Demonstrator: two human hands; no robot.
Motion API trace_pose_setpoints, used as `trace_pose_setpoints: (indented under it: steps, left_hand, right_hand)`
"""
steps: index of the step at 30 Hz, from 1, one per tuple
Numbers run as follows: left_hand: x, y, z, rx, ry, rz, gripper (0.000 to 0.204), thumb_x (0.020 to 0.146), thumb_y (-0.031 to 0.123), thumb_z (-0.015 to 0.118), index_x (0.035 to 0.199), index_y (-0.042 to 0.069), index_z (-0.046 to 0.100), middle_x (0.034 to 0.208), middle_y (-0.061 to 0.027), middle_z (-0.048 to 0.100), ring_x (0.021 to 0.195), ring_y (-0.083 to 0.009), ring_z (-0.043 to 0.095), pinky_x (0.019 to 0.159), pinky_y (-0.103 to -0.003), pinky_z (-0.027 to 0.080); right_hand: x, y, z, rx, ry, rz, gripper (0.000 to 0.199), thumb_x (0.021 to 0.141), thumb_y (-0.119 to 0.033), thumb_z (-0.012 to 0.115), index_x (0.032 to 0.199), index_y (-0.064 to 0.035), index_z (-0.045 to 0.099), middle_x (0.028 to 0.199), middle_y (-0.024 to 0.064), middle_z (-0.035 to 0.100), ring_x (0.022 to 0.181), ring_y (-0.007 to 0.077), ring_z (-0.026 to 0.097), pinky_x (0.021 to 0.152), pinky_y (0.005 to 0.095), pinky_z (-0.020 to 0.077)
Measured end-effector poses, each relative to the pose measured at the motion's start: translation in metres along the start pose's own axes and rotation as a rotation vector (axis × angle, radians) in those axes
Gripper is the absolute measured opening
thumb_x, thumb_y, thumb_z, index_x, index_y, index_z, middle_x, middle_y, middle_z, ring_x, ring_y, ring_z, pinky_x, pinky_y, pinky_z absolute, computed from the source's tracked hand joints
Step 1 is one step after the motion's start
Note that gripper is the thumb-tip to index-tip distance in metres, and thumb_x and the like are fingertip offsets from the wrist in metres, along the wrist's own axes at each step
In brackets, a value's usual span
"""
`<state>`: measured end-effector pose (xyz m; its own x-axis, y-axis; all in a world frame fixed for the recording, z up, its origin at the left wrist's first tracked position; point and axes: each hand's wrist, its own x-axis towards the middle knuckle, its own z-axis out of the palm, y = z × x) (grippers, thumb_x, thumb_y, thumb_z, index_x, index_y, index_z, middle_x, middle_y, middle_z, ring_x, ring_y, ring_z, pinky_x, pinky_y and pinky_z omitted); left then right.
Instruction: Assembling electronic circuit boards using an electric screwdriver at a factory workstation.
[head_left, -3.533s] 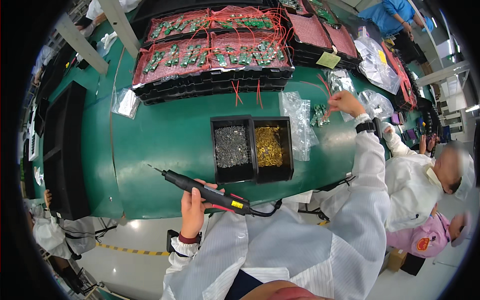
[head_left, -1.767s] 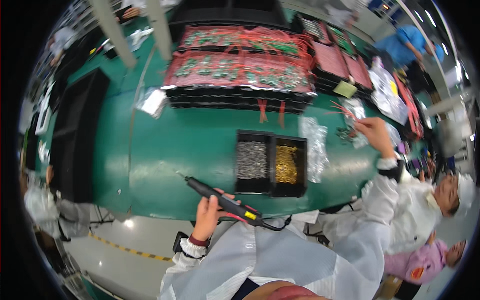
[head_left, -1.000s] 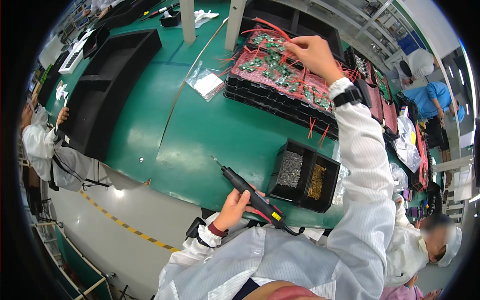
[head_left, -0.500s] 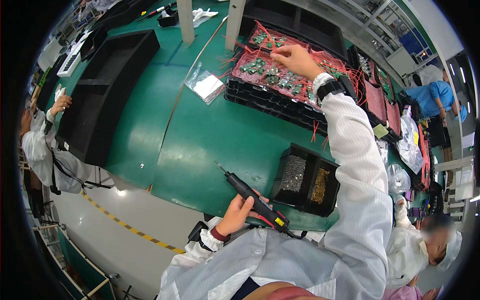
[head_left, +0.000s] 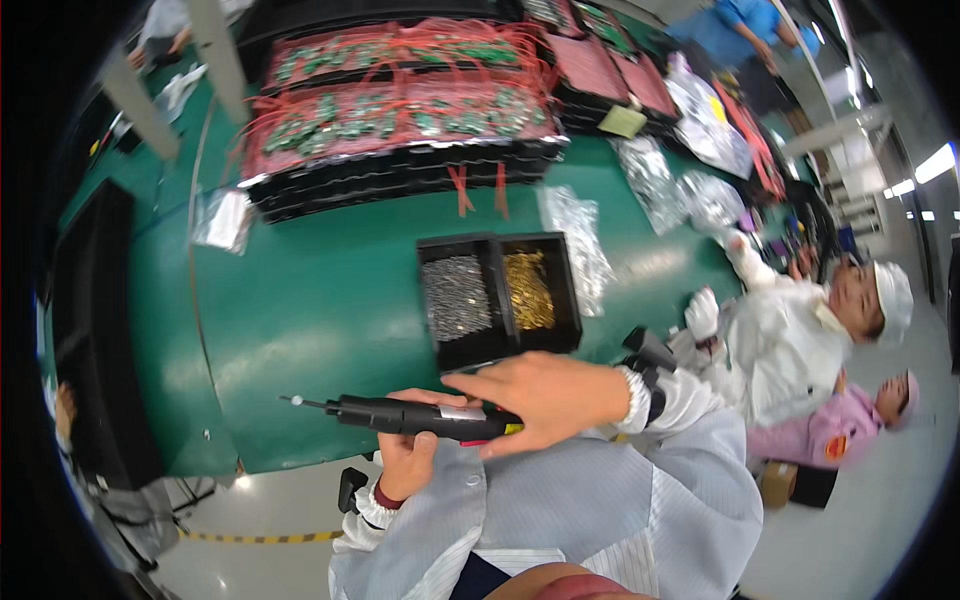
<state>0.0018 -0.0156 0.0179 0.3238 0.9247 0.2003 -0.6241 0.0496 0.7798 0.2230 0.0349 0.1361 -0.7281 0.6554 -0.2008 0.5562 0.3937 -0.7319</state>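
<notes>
An electric screwdriver (head_left: 375,413), black with a thin metal bit pointing left, lies nearly level in front of my body. My left hand (head_left: 408,465) is wrapped round its middle from below. Over its rear end is my right hand (head_left: 565,398), fingers stretched out and apart; they overlap the handle, and whether they press on it I cannot tell. Just beyond the hands stands a black two-part bin (head_left: 497,345). Small silver metal pieces (head_left: 458,295) fill its left compartment and small brass-coloured pieces (head_left: 528,290) its right one.
Black trays (head_left: 400,165) of green circuit boards on pink wrap, with red ties, stand at the back. Clear plastic bags (head_left: 580,250) lie right of the bin. A long black tray (head_left: 95,330) is at the left. Co-workers (head_left: 775,350) are at the right.
My right hand has come back from the circuit-board trays to the screwdriver's rear end. The screwdriver has turned from slanting to nearly level. The view has swung to the right.
</notes>
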Motion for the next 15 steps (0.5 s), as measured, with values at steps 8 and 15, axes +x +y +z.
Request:
trace_pose_setpoints:
  steps: [8,15]
  left_hand:
    - [0.075,0.02,0.059,0.949,-0.231,0.042,0.012,0.089,0.005,0.07,0.099,-0.001,0.068,0.098,-0.0139,0.072,0.093,-0.0266,0.07,0.084,-0.036,0.055]
    - [0.126,-0.021,0.074,1.42,-0.154,-0.01,0.033,0.093,0.026,0.073,0.076,0.0,0.063,0.074,-0.0159,0.067,0.063,-0.0358,0.064,0.061,-0.042,0.051]
  right_hand:
    - [-0.104,0.031,0.043,0.419,0.568,0.313,0.048,0.076,-0.02,0.086,0.116,-0.0014,0.065,0.08,0.0051,0.066,0.069,0.011,0.062,0.065,0.0274,0.0489]
    - [-0.197,0.077,0.056,0.799,1.041,0.562,0.024,0.086,-0.014,0.078,0.1,-0.0026,0.062,0.072,0.0,0.057,0.05,0.0076,0.055,0.046,0.024,0.043]
